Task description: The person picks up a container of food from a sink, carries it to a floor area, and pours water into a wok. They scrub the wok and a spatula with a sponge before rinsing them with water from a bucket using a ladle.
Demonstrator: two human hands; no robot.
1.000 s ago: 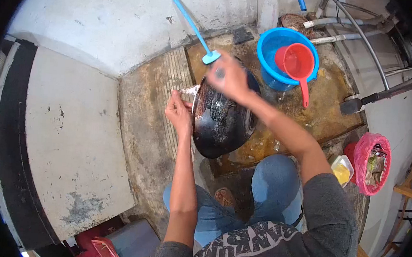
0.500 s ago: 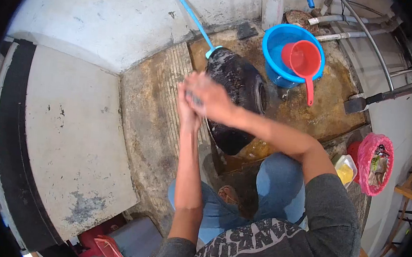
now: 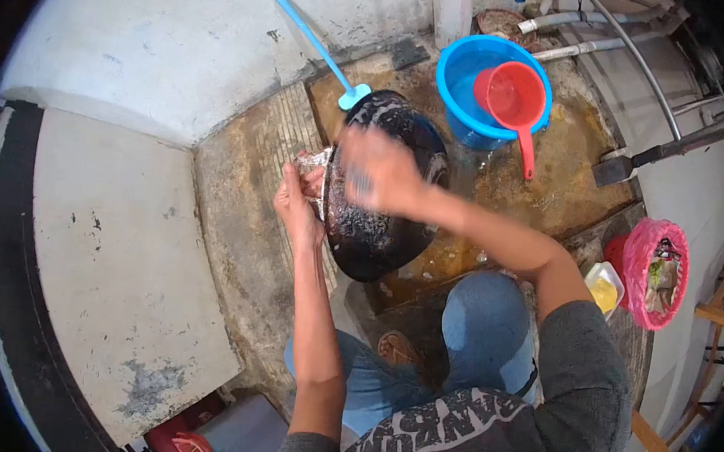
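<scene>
A large blackened wok (image 3: 377,244), streaked with white suds, is tilted in front of me with its dark outer side towards me. My left hand (image 3: 299,205) grips its left rim, where a shiny, soapy edge shows by the fingers. Blurred by motion, my right hand (image 3: 381,173) is pressed on the wok's sudsy surface. Under its fingers is a small grey scouring pad (image 3: 359,181), mostly hidden. Just beyond the wok, a light-blue long-handled brush (image 3: 312,42) leans against the wall.
A blue basin (image 3: 451,85) of water holds a red dipper (image 3: 514,98) at the back right. To the right are a pink-lined bin (image 3: 640,275) and a white container (image 3: 614,281) with something yellow. A pale slab (image 3: 125,251) stands left. Pipes (image 3: 588,47) run behind.
My hands, together over the wok's left side before, have parted. The left now grips the rim, and the right has moved onto the wok. The wok has turned and tilted up.
</scene>
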